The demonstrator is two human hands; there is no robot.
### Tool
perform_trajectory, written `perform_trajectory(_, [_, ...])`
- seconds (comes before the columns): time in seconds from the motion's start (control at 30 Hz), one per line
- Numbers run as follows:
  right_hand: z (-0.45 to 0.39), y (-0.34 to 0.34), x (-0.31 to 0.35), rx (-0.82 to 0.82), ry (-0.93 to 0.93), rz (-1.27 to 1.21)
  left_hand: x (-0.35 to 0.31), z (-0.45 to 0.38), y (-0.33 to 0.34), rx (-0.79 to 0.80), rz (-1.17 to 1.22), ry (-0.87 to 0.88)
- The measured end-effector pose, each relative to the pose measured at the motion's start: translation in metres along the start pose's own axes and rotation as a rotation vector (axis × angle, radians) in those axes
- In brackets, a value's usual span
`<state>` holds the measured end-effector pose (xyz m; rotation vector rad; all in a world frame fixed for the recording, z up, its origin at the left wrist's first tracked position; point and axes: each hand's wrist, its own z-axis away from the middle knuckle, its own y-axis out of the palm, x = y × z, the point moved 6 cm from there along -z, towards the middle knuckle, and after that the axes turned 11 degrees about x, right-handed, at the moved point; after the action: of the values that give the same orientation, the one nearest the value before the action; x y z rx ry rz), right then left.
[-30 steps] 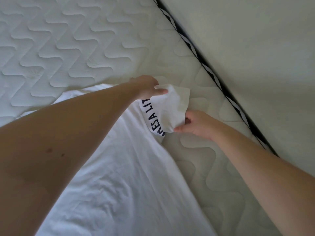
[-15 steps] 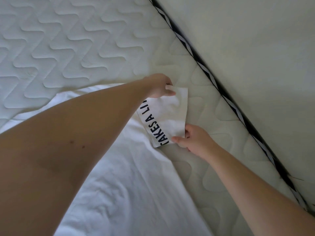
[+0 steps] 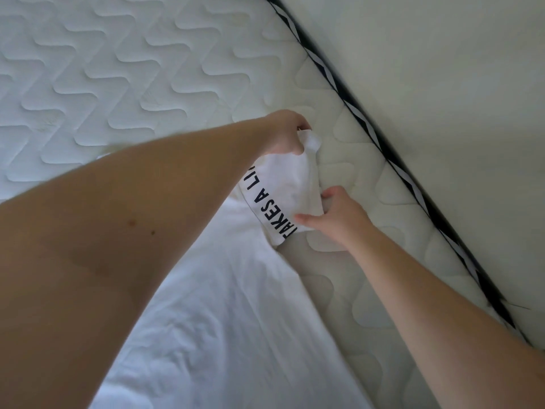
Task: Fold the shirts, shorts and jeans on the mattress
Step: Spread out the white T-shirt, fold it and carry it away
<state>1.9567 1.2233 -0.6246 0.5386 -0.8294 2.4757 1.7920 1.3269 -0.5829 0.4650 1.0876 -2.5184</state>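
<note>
A white shirt [image 3: 224, 320] lies spread on the quilted mattress [image 3: 118, 69], its body running toward the bottom of the view. One sleeve [image 3: 283, 187], with black letters along its hem, is lifted off the mattress. My left hand [image 3: 287, 132] pinches the sleeve's far corner from above. My right hand [image 3: 336, 214] pinches the near corner at the hem, thumb on top. My left forearm hides much of the shirt's upper part.
The mattress edge with black-and-white striped piping [image 3: 392, 160] runs diagonally at the right. Beyond it is a plain pale surface [image 3: 442, 69]. Bare quilted mattress stretches to the upper left.
The sleeve lay flatter before. Now my left hand has gathered its far corner and raised it, and the fabric bunches between my two hands. My right hand keeps its hold at the hem.
</note>
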Motion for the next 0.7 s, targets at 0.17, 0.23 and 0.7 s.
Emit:
perform_trajectory(0.17, [-0.006, -0.003, 0.014, 0.024, -0.062, 0.082, -0.012, 0.002, -0.005, -0.11, 0.03, 0.022])
perform_trajectory(0.23, [-0.005, -0.006, 0.016, -0.082, -0.119, 0.012, -0.005, 0.005, -0.008, -0.189, 0.145, 0.026])
perform_trajectory(0.7, [-0.023, 0.003, -0.016, 0.135, -0.16, -0.565, 0.013, 0.008, 0.008, -0.117, -0.119, 0.016])
